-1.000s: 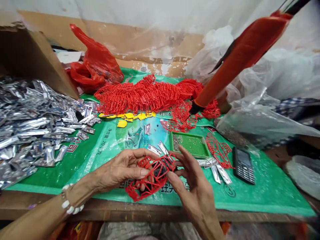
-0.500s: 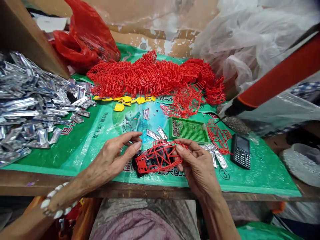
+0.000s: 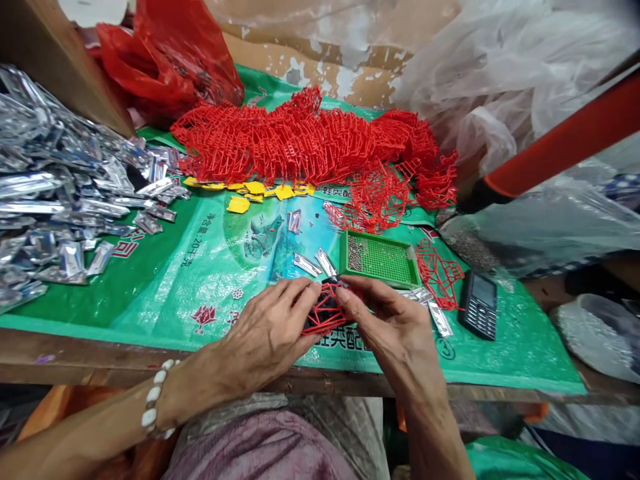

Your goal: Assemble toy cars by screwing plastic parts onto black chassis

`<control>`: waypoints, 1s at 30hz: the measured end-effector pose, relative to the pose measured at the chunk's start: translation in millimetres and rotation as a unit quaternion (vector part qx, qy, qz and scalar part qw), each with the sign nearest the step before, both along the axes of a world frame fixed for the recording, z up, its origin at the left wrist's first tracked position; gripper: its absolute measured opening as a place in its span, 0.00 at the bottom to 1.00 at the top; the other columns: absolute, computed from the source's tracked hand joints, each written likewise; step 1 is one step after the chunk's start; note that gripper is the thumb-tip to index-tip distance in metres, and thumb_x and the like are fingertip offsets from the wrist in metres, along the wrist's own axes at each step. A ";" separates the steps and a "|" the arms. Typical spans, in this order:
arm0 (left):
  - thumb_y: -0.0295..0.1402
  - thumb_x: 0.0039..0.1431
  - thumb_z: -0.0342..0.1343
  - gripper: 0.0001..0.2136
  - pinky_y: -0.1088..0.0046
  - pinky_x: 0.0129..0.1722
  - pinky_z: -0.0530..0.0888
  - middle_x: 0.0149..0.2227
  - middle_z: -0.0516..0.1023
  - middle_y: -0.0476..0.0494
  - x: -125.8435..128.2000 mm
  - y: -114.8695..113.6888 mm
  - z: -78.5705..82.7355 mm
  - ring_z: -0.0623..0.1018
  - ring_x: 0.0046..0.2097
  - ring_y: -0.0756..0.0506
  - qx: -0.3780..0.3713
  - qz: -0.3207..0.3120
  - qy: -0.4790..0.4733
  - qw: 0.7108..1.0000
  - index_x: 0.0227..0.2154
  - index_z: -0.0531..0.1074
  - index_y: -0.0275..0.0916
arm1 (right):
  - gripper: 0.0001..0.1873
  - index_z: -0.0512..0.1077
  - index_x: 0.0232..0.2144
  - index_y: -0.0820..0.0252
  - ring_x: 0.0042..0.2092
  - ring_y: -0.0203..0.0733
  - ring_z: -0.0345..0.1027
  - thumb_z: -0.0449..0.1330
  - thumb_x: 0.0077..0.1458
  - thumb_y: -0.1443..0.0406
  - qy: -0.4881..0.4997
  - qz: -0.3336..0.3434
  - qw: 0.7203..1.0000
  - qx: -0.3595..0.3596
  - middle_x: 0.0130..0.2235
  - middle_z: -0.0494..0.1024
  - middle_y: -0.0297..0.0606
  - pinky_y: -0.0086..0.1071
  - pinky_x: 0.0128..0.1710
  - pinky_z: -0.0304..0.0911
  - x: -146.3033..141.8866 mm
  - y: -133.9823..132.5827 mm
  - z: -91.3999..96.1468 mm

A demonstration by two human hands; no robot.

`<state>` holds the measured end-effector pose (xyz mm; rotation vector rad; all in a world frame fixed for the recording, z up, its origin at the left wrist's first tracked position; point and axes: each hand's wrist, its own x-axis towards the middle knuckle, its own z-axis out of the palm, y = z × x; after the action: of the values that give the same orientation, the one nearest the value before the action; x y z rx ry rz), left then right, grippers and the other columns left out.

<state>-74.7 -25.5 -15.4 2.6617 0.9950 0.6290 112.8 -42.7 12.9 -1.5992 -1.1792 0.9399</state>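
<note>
Both my hands close around one red lattice frame with a black piece inside it, held just above the green mat near the table's front edge. My left hand grips its left side with bent fingers. My right hand pinches its right side with thumb and fingers. A white bead bracelet sits on my left wrist. Right behind my hands lie a few silver foil strips and a small green tray.
A long heap of red lattice frames runs across the back, with yellow pieces before it. Silver foil packets cover the left. A black phone lies at right, beside a loose red frame. A red bag, clear plastic and an orange-red pole stand behind.
My left hand has come back onto the red frame, so both hands now close on it. The view has tilted further down and nearer to the table.
</note>
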 end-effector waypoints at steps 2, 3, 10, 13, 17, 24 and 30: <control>0.34 0.67 0.54 0.21 0.54 0.54 0.77 0.54 0.73 0.32 1.8 0.2 -0.1 0.74 0.55 0.34 0.000 0.005 -0.002 1.000 0.58 0.60 0.32 | 0.16 0.81 0.36 0.59 0.35 0.41 0.73 0.66 0.52 0.53 -0.125 -0.060 0.988 0.064 0.37 0.82 0.42 0.31 0.28 0.67 13.3 -4.7 0.8; 0.36 0.68 0.54 0.20 0.54 0.53 0.77 0.54 0.73 0.32 2.4 0.5 0.1 0.75 0.55 0.34 -0.001 0.009 -0.001 1.000 0.58 0.60 0.33 | 0.16 0.81 0.36 0.58 0.37 0.43 0.74 0.65 0.53 0.53 -0.175 -0.088 0.977 0.084 0.39 0.82 0.42 0.33 0.31 0.68 20.1 -7.2 -0.1; 0.36 0.68 0.52 0.18 0.54 0.48 0.79 0.52 0.74 0.31 8.6 1.1 -6.5 0.76 0.52 0.33 0.032 0.033 0.035 0.998 0.56 0.60 0.33 | 0.23 0.79 0.44 0.61 0.28 0.40 0.75 0.65 0.53 0.50 0.068 -0.005 0.997 -0.048 0.37 0.84 0.42 0.35 0.33 0.73 19.2 -21.5 -26.2; 0.43 0.67 0.54 0.23 0.53 0.49 0.77 0.53 0.74 0.29 11.1 1.0 -12.8 0.76 0.53 0.32 0.065 0.035 0.057 0.996 0.56 0.60 0.32 | 0.21 0.79 0.42 0.62 0.27 0.37 0.75 0.67 0.52 0.52 0.162 -0.027 0.985 -0.053 0.37 0.84 0.42 0.32 0.31 0.73 7.3 -26.0 -33.0; 0.45 0.70 0.49 0.22 0.54 0.46 0.76 0.49 0.77 0.28 15.5 1.7 -8.2 0.77 0.48 0.32 0.114 0.033 0.061 0.991 0.53 0.63 0.28 | 0.18 0.80 0.36 0.62 0.24 0.36 0.72 0.69 0.50 0.53 0.222 -0.036 0.973 -0.054 0.35 0.83 0.42 0.31 0.30 0.72 3.5 -30.4 -36.6; 0.42 0.73 0.38 0.21 0.56 0.41 0.74 0.44 0.79 0.28 21.2 6.3 4.5 0.78 0.43 0.33 0.155 0.022 0.075 0.985 0.48 0.67 0.27 | 0.17 0.80 0.37 0.61 0.25 0.35 0.71 0.68 0.51 0.54 0.235 -0.046 0.969 -0.053 0.34 0.83 0.40 0.30 0.30 0.71 3.3 -33.3 -40.9; 0.43 0.69 0.50 0.19 0.56 0.40 0.75 0.44 0.79 0.28 23.9 8.1 6.0 0.79 0.42 0.34 0.130 0.003 0.119 0.984 0.47 0.67 0.28 | 0.18 0.81 0.36 0.61 0.27 0.37 0.72 0.68 0.51 0.53 0.218 -0.042 0.974 -0.049 0.33 0.83 0.40 0.31 0.30 0.71 4.4 -32.8 -40.1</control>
<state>-50.8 -17.4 -9.4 3.0219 1.0450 0.4775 117.2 -75.5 -27.2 -1.4077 -0.7651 1.2324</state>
